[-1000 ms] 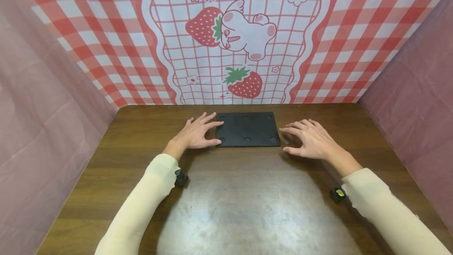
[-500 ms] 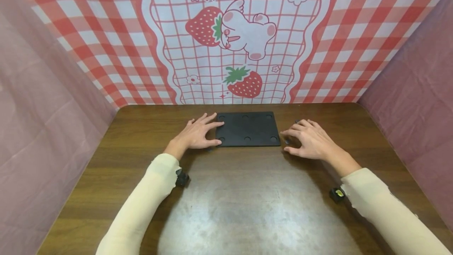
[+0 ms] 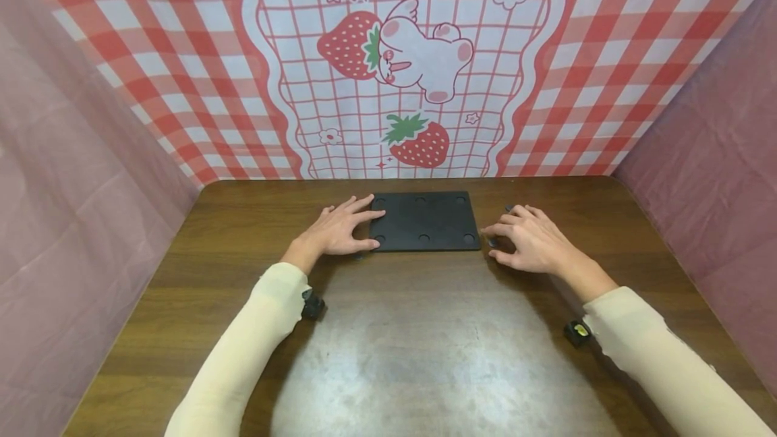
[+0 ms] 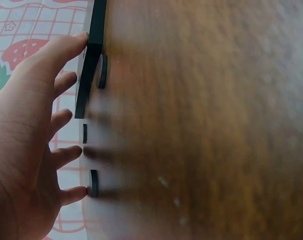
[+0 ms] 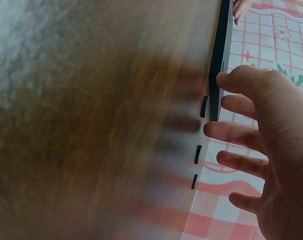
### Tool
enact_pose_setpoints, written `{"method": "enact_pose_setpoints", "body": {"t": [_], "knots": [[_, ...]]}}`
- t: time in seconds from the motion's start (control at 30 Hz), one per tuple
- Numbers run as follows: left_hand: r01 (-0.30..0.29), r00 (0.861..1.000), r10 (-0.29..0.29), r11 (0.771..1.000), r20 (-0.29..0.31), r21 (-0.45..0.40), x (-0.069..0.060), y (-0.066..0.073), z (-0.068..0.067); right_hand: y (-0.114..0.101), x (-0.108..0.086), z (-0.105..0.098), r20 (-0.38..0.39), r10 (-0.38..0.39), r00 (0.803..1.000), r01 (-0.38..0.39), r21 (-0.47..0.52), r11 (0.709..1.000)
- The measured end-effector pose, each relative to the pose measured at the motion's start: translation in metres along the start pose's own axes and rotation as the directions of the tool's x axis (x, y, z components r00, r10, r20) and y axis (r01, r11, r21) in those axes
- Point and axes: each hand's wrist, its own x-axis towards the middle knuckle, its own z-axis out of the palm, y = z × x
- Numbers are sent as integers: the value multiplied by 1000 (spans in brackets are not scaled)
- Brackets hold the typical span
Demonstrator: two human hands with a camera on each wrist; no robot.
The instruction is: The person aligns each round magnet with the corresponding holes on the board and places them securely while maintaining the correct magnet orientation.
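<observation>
The person's left grip [image 3: 334, 229] is spread wide, thumb and forefinger reaching over the near end of the black board [image 3: 425, 221]; whether they press on it or hover just above, I can't quite tell. The right grip [image 3: 531, 241] is loosely bent and held wide too, with nothing I can see in it, forefinger tip just beside the board's other end.

Small dark discs lie about the fingers: three by the left, the upper disc [image 4: 102, 72] beside the board's edge, the middle disc [image 4: 85, 133] and lower disc [image 4: 93, 183] near the fingertips; three more by the right, one of them a thin disc [image 5: 198, 154] close to the fingers.

The board lies flat towards the far side of the tabletop [image 3: 394, 356], six round marks in two rows on its face. To my eye it's stiff and fairly light, probably smooth enough to slide if nudged. I'd take it by its two short ends, fingertips under the rim. The discs look hard and thin, fiddly to lift; a pinch across the edge seems best. Behind it all hangs the strawberry cloth [image 3: 419, 143].
</observation>
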Motion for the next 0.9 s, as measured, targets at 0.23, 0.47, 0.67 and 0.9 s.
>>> {"method": "enact_pose_setpoints", "body": {"t": [0.23, 0.47, 0.67, 0.9], "knots": [[-6, 1000, 6, 1000, 0, 6, 0, 2, -1, 1, -1, 2, -12, -18, 1000, 18, -3, 1000], [2, 1000, -2, 1000, 4, 9, 2, 2, -1, 1, 2, 2, -7, -19, 1000, 19, -4, 1000], [4, 1000, -4, 1000, 8, -5, 2, 2, 0, 0, 2, 1, 17, -14, 1000, 14, -11, 1000], [9, 1000, -9, 1000, 14, -25, 3, 1, -2, 0, 3, 2, 37, -5, 999, 5, 0, 1000]]}}
